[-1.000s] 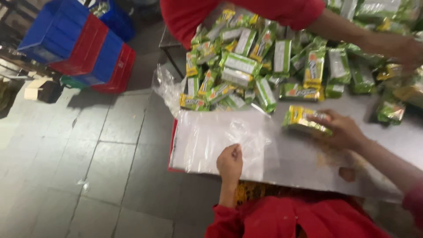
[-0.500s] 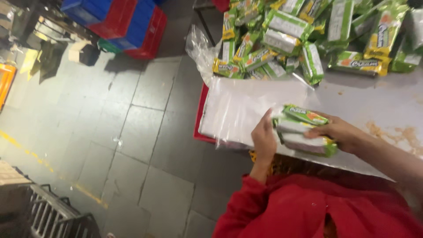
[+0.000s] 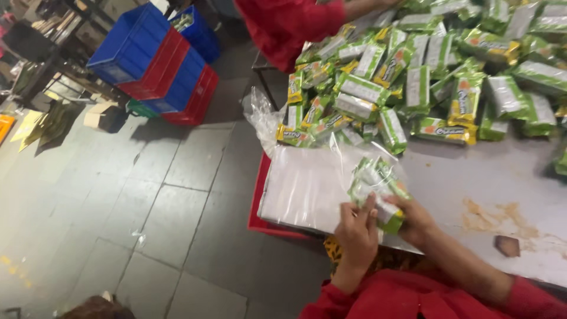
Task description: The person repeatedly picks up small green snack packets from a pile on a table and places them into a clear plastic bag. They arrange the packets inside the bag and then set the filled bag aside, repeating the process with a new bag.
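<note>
Both hands are busy at the near edge of the grey work table (image 3: 502,177). Left hand (image 3: 356,230) has its fingers curled, and the fingertips press on the near side of a small bundle of green and white snack packets (image 3: 378,188). Right hand (image 3: 416,221) is cupped under the bundle from the other side, with the thumb on a yellow end of it. Together the two hands squeeze the bundle between them, so neither hand is spread flat. A thin clear plastic bag (image 3: 360,162) seems to wrap over the bundle, but it is too shiny to tell how far in the packets sit.

The bundle is held just above a flat stack of clear plastic bags (image 3: 301,186), which lies at the left end of the table. A red tray edge (image 3: 260,204) peeks out below that stack.

Farther back on the table is a big heap of the same green snack packets (image 3: 425,77). Another person in a red top (image 3: 289,23) leans over the heap from the far side.

Left of the table, on the grey tiled floor (image 3: 118,207), stand stacked blue and red plastic crates (image 3: 156,65).
</note>
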